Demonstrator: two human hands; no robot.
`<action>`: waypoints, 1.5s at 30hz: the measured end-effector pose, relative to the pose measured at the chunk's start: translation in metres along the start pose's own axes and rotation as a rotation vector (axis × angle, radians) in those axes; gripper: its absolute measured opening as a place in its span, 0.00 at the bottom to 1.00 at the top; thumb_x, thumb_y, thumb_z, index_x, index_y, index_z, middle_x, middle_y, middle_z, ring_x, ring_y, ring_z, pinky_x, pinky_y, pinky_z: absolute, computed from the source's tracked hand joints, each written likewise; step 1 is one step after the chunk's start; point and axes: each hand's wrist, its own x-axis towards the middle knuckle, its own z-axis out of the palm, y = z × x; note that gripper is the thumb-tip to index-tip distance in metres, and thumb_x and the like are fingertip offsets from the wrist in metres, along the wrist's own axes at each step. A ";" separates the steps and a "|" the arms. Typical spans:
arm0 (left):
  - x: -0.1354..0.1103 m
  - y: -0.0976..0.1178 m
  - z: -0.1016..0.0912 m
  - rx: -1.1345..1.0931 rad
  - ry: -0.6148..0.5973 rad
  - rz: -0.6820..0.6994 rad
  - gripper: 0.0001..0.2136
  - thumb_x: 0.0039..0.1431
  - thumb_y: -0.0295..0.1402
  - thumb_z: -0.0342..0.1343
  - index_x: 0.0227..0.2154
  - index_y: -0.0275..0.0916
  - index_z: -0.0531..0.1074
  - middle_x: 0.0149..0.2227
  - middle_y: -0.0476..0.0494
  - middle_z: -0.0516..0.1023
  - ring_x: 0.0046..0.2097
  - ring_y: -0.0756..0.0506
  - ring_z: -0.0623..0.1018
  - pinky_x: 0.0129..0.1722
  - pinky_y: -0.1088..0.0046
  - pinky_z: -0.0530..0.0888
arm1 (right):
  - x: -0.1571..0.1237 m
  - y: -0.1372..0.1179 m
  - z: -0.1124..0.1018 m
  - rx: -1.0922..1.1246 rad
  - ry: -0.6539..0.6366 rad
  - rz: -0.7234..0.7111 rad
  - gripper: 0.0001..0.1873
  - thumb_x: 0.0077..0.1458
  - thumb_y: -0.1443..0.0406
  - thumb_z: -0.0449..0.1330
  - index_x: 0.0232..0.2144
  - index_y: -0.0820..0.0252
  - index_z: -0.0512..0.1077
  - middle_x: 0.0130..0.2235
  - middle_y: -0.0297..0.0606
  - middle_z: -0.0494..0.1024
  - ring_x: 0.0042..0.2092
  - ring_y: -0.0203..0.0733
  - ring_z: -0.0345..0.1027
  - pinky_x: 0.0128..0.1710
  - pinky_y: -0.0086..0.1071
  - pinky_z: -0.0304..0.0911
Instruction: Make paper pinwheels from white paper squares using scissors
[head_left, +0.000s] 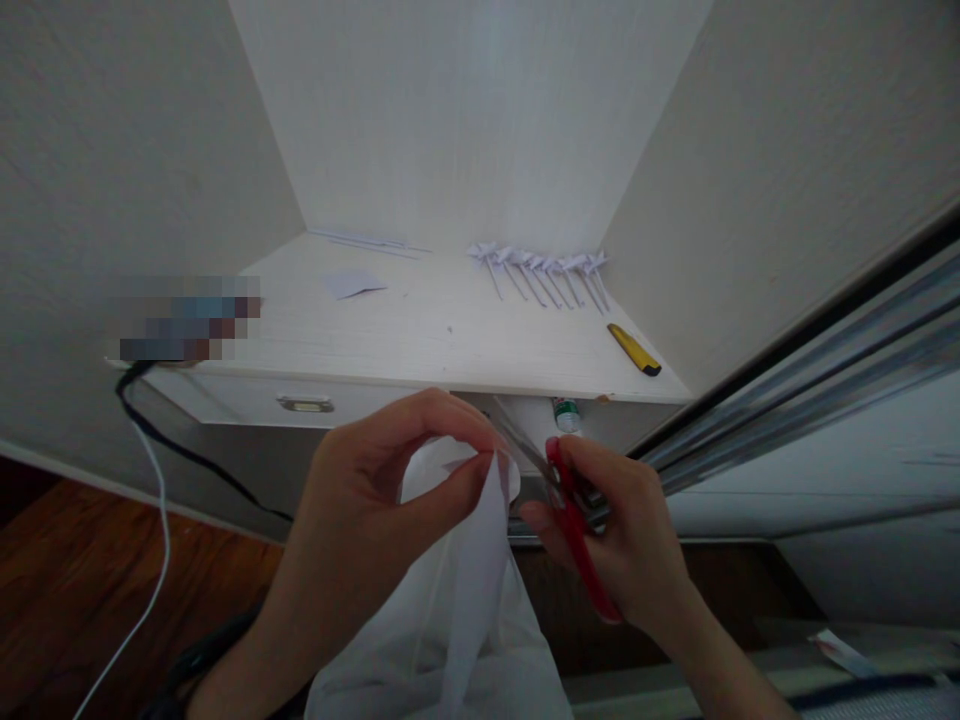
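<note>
Between thumb and forefinger, my left hand (390, 500) pinches the top of a long piece of white paper (478, 570) that hangs down in front of my lap. My right hand (626, 535) is closed round the red handles of a pair of scissors (574, 535). The parted blades point up and left, just right of my left fingertips and the paper's top edge. Whether a blade touches the paper, I cannot tell.
On the white shelf (427, 345) lie several folded paper pinwheel-like shapes on sticks (540, 268), thin paper strips (367, 242), a paper scrap (352, 284) and a yellow cutter knife (634, 350). A small green-labelled jar (567, 413) is below. Cables (202, 455) hang at left.
</note>
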 end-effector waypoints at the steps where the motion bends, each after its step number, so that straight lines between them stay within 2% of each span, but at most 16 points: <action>1: 0.001 0.000 0.000 -0.005 -0.009 0.003 0.05 0.50 0.25 0.59 0.26 0.43 0.75 0.28 0.55 0.79 0.32 0.53 0.77 0.33 0.84 0.72 | -0.001 0.001 -0.001 0.061 -0.020 0.043 0.18 0.50 0.61 0.61 0.20 0.58 0.56 0.20 0.25 0.57 0.22 0.29 0.50 0.21 0.25 0.46; 3: 0.002 0.000 0.000 -0.007 -0.031 0.008 0.05 0.51 0.25 0.59 0.25 0.42 0.75 0.27 0.55 0.78 0.31 0.54 0.77 0.31 0.85 0.71 | -0.001 0.004 -0.003 0.203 -0.042 0.138 0.16 0.51 0.60 0.60 0.21 0.58 0.58 0.20 0.26 0.58 0.22 0.30 0.51 0.21 0.26 0.47; 7: 0.006 -0.003 -0.002 0.031 -0.048 -0.070 0.03 0.52 0.26 0.59 0.25 0.39 0.74 0.26 0.53 0.78 0.30 0.54 0.76 0.31 0.84 0.71 | 0.007 0.009 -0.006 0.451 -0.024 0.264 0.14 0.51 0.58 0.59 0.22 0.58 0.60 0.22 0.26 0.60 0.24 0.31 0.52 0.22 0.26 0.49; 12: 0.011 -0.015 -0.007 0.031 -0.023 -0.102 0.02 0.51 0.28 0.61 0.29 0.40 0.75 0.29 0.51 0.79 0.30 0.52 0.76 0.28 0.82 0.71 | 0.019 0.022 -0.004 0.510 -0.026 0.382 0.13 0.50 0.58 0.62 0.24 0.58 0.63 0.25 0.28 0.65 0.25 0.31 0.55 0.24 0.27 0.52; 18: 0.016 -0.022 -0.009 0.052 -0.007 -0.150 0.01 0.50 0.28 0.61 0.25 0.39 0.75 0.26 0.52 0.77 0.29 0.53 0.75 0.29 0.82 0.70 | 0.022 0.023 -0.005 0.829 -0.099 0.263 0.27 0.41 0.43 0.65 0.29 0.57 0.62 0.33 0.34 0.74 0.25 0.31 0.54 0.24 0.27 0.52; 20: 0.017 -0.021 -0.009 0.080 0.006 -0.169 0.02 0.50 0.28 0.61 0.25 0.38 0.75 0.25 0.52 0.76 0.28 0.52 0.74 0.28 0.81 0.70 | 0.022 0.016 -0.007 0.805 -0.134 0.240 0.29 0.36 0.42 0.67 0.29 0.56 0.62 0.34 0.34 0.74 0.26 0.32 0.54 0.24 0.27 0.53; 22: 0.017 -0.019 -0.009 0.098 0.013 -0.180 0.02 0.50 0.28 0.60 0.24 0.38 0.74 0.25 0.52 0.76 0.28 0.52 0.74 0.27 0.80 0.70 | 0.023 0.007 -0.007 0.706 -0.162 0.250 0.28 0.35 0.47 0.70 0.30 0.56 0.63 0.33 0.32 0.73 0.26 0.31 0.54 0.25 0.26 0.54; 25: 0.017 -0.018 -0.010 0.082 0.027 -0.199 0.03 0.50 0.29 0.61 0.23 0.38 0.74 0.24 0.52 0.76 0.27 0.52 0.74 0.26 0.80 0.70 | 0.024 -0.001 -0.007 0.561 -0.182 0.283 0.19 0.43 0.59 0.70 0.31 0.55 0.63 0.33 0.30 0.72 0.27 0.31 0.55 0.26 0.25 0.56; 28: 0.017 -0.018 -0.013 0.024 0.028 -0.236 0.04 0.50 0.30 0.61 0.22 0.38 0.75 0.23 0.51 0.77 0.26 0.52 0.74 0.25 0.80 0.70 | 0.028 -0.001 -0.006 0.507 -0.162 0.288 0.12 0.49 0.65 0.65 0.29 0.57 0.63 0.31 0.30 0.70 0.27 0.31 0.57 0.26 0.25 0.57; 32: 0.018 -0.019 -0.018 -0.042 -0.024 -0.248 0.02 0.49 0.27 0.62 0.25 0.39 0.77 0.26 0.50 0.80 0.29 0.52 0.77 0.30 0.81 0.73 | 0.032 0.001 -0.007 0.556 -0.148 0.307 0.11 0.49 0.67 0.62 0.26 0.58 0.61 0.27 0.29 0.68 0.25 0.29 0.55 0.22 0.24 0.53; 36: 0.017 -0.019 -0.020 -0.107 -0.093 -0.246 0.05 0.48 0.24 0.62 0.27 0.40 0.77 0.29 0.49 0.82 0.33 0.50 0.80 0.35 0.79 0.76 | 0.036 0.000 -0.008 0.613 -0.130 0.327 0.11 0.48 0.66 0.62 0.26 0.57 0.60 0.27 0.29 0.68 0.24 0.28 0.55 0.19 0.23 0.49; 40: 0.016 -0.020 -0.019 -0.154 -0.105 -0.268 0.07 0.45 0.26 0.65 0.29 0.40 0.76 0.31 0.49 0.81 0.34 0.51 0.80 0.36 0.78 0.76 | 0.038 0.001 -0.008 0.620 -0.118 0.346 0.13 0.47 0.66 0.62 0.25 0.57 0.59 0.26 0.28 0.67 0.23 0.28 0.54 0.19 0.23 0.49; 45: 0.018 -0.023 -0.020 -0.092 -0.132 -0.232 0.07 0.44 0.25 0.65 0.28 0.39 0.75 0.29 0.51 0.79 0.32 0.52 0.79 0.36 0.79 0.76 | 0.039 0.001 -0.007 0.628 -0.122 0.338 0.12 0.48 0.66 0.63 0.26 0.57 0.59 0.26 0.27 0.67 0.23 0.28 0.55 0.20 0.24 0.50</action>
